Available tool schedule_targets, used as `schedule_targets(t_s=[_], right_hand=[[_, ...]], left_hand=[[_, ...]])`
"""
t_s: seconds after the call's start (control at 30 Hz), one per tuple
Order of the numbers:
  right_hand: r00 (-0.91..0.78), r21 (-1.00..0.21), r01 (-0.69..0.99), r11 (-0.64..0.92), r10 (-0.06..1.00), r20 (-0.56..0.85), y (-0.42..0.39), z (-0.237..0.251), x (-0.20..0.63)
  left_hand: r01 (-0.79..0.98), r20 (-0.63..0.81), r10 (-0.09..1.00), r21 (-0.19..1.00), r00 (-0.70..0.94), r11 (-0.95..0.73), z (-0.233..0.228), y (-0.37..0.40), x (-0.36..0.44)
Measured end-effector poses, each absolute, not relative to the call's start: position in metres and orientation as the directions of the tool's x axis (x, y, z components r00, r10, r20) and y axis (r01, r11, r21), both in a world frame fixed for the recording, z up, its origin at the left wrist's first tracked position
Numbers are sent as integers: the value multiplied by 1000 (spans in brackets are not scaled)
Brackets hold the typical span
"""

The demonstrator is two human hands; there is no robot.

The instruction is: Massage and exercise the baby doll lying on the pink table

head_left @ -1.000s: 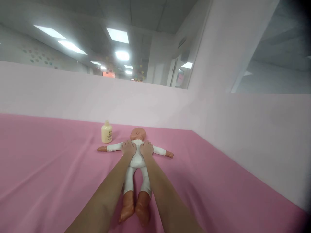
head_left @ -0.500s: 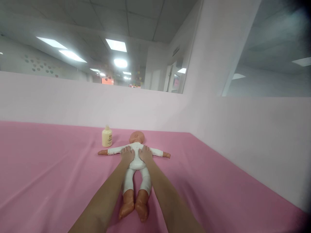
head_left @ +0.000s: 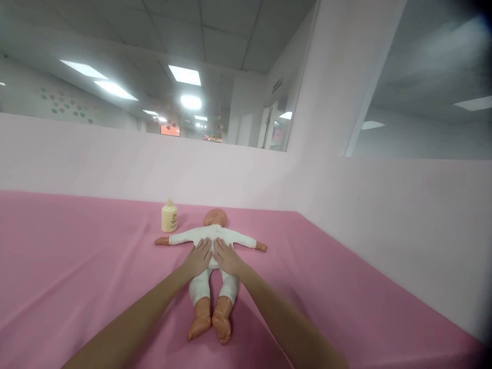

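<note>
A baby doll with a white cloth body lies stretched out, arms spread wide and feet toward me. Its head is turned to one side. My left hand rests flat on the left side of the doll's torso, fingers extended and pointing up toward the neck. On the other side of the torso lies my right hand, also flat with fingers stretched out, angled inward. The fingertips of both hands come close together near the middle of the torso. Part of the lower torso is hidden beneath them.
A pale yellow bottle with dark print stands left of the doll's head. Pink cloth with soft folds covers the surface. White walls rise behind and to the right, with glass panes above them.
Both hands have slid down the doll's torso toward me and turned inward, bringing the fingertips nearer each other. My elbows have spread outward. The bottle stays in place.
</note>
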State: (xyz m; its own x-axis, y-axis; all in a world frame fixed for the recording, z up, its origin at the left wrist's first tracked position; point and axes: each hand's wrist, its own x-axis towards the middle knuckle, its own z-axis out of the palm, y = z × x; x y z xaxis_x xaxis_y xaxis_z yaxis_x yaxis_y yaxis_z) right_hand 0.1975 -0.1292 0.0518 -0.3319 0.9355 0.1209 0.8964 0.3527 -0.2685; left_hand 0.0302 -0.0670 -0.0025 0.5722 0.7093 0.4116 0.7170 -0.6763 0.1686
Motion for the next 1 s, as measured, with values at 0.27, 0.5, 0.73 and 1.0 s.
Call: schedule_targets(t_s=[0.27, 0.5, 0.73, 1.0], right_hand=[[-460, -358, 821, 445, 887, 49, -158, 54, 203], [-454, -323, 842, 432, 891, 9, -149, 60, 199], [-429, -324, 854, 406, 904, 2, -116, 65, 200], [-403, -315, 871, 377, 915, -18, -86, 65, 208]], left_hand=[[662, 316, 687, 198, 655, -723, 5, -106, 14], [652, 299, 699, 253, 650, -715, 48, -105, 20], [687, 306, 739, 274, 601, -673, 61, -62, 35], [690, 353, 741, 283, 571, -666, 44, -45, 44]])
